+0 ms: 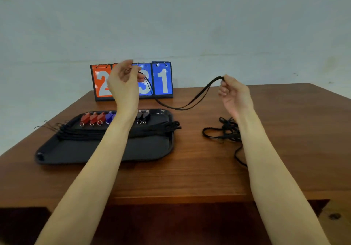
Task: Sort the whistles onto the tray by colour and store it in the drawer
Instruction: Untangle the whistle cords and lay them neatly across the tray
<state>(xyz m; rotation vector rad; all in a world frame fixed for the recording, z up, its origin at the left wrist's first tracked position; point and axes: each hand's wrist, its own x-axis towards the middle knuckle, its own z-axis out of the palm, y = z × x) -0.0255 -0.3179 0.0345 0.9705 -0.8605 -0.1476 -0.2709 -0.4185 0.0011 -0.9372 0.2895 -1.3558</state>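
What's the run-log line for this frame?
left hand: pinching lanyard | right hand: pinching lanyard | tray: whistles sorted | loose cords: on table

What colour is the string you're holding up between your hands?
Black. The string hangs between the left hand and right hand, clearest in the head view.

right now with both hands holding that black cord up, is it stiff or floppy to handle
Probably floppy: the black cord sags in a deep curve between the left hand and right hand. It looks light, held by fingertip pinches. It likely tangles easily, judging by the knotted cord pile on the table.
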